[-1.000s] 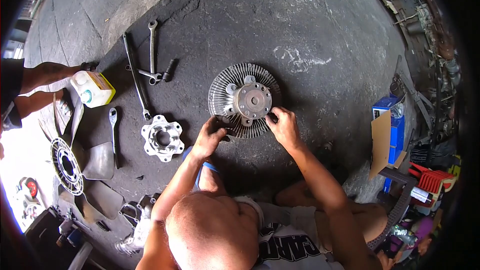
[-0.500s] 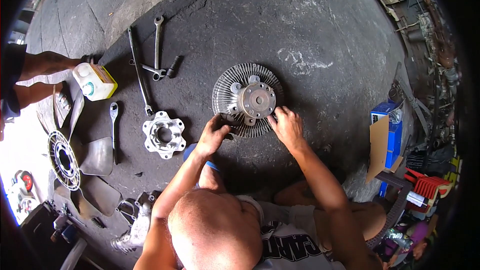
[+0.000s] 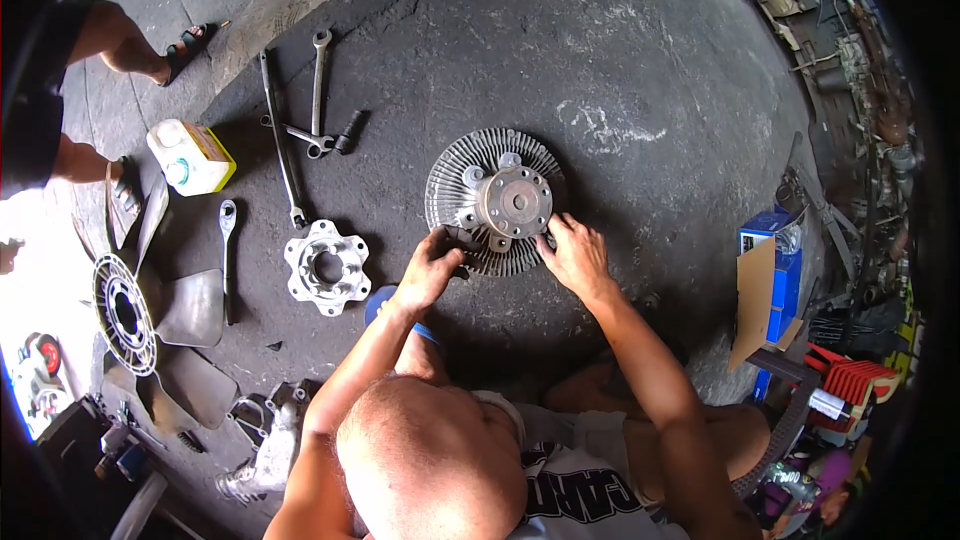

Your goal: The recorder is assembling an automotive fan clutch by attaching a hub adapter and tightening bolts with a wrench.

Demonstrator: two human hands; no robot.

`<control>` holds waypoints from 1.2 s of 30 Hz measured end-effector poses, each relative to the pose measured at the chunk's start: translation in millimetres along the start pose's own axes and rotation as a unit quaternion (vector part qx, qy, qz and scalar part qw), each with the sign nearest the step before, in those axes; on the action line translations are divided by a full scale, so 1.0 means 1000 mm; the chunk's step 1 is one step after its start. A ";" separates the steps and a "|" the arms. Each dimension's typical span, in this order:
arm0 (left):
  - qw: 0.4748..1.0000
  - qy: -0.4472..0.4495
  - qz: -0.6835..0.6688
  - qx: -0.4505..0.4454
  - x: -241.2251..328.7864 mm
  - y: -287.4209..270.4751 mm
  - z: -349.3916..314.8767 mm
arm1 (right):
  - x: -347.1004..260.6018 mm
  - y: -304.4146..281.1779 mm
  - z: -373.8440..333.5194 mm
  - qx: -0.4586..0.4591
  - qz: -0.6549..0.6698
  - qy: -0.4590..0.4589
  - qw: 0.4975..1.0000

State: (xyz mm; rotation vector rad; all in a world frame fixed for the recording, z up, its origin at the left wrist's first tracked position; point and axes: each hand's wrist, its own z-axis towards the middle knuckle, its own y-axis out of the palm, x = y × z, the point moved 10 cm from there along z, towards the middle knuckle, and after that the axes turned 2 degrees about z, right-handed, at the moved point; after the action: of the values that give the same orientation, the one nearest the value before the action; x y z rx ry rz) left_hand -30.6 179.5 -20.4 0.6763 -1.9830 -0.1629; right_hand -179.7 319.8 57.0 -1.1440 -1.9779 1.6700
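Observation:
A finned metal fan clutch (image 3: 455,160) lies on the dark floor in front of me, its round bolt-holed hub (image 3: 519,204) facing up. My left hand (image 3: 434,265) grips the near-left rim with curled fingers; its fingertips look blackened. At the near-right side, my right hand (image 3: 577,255) pinches the clutch's edge beside the hub, its thumb close to the flange. Parts of both hands' fingertips are hidden. To the left of my left hand sits a silver six-lobed metal hub piece (image 3: 328,268), untouched.
Left lie a long-handled bar (image 3: 280,140), combination wrench (image 3: 319,85), black socket (image 3: 351,131), ratchet (image 3: 228,260) and large bladed fan (image 3: 190,308). A white-and-yellow jug (image 3: 190,157) stands near another person's sandalled foot (image 3: 186,50). An opened blue box (image 3: 785,285) stands right.
The other person's legs at the left have shifted, with one foot now farther up from the jug. My hands and the fan clutch stay almost where they were.

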 end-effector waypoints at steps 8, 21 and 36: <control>0.999 0.037 -0.015 0.009 0.010 0.004 0.012 | 0.002 -0.010 0.011 -0.015 0.003 0.000 1.000; 0.999 -0.040 -0.022 -0.030 -0.014 0.007 -0.004 | 0.008 0.013 -0.005 -0.045 0.015 0.071 0.996; 0.999 -0.004 0.036 -0.021 0.010 0.004 -0.001 | 0.006 0.005 0.008 0.029 0.009 0.032 0.999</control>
State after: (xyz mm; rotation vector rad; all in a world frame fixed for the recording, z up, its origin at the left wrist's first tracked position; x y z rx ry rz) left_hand -34.8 178.0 -9.9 0.5778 -2.0023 -0.1646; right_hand -187.0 318.8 48.2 -1.1828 -1.8740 1.6681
